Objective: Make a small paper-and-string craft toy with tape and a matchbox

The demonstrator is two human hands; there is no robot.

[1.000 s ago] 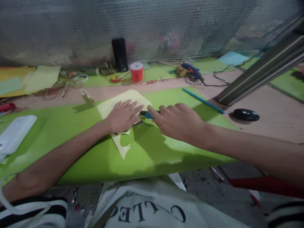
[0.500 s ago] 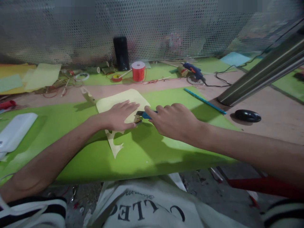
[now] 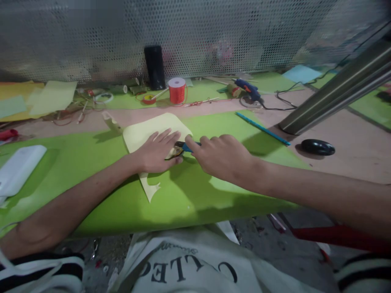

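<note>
A pale yellow sheet of paper [image 3: 143, 131] with cut-out notches lies on a green mat [image 3: 195, 195]. My left hand [image 3: 157, 151] lies flat on it with the fingers stretched out, pressing it down. My right hand [image 3: 221, 156] is closed round a blue-handled craft knife [image 3: 186, 146], whose tip meets the paper just beside my left fingertips. A pointed tail of the paper [image 3: 149, 189] sticks out below my left wrist.
A white box [image 3: 18, 169] sits at the left edge. At the back stand a red thread spool [image 3: 176, 90], a black cylinder [image 3: 154, 67], a blue glue gun [image 3: 249, 90] with cable and scraps. A blue stick [image 3: 262, 129], a black mouse [image 3: 317, 147] and a metal bar [image 3: 336, 91] are right.
My left hand shifted slightly left with the paper, which turned a little under it. My right hand with the knife moved left and closer to my left fingers.
</note>
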